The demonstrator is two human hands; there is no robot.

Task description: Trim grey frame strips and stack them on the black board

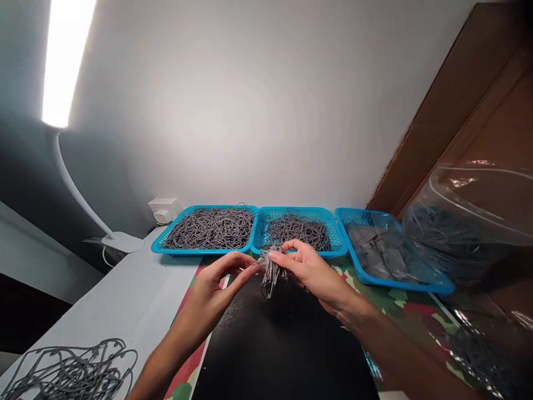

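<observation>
A bundle of thin grey cords (272, 273) hangs from my right hand (306, 266), whose thumb and fingers pinch it near the top. My left hand (228, 280) is at the bundle's left side, thumb and forefinger closed on a small pale piece (261, 262) that I cannot name for sure. Both hands are above the black mat (283, 344), in front of the middle blue basket (342, 250). That basket holds a heap of short grey cords (300, 230).
Left of it, another blue basket (156, 247) is full of grey cords. A third blue basket (443, 286) at right holds flat grey pieces. Clear plastic bags (470, 222) stand by a cardboard box (441, 100). Loose cords (83, 369) lie front left; a lamp (122, 242) lights the desk.
</observation>
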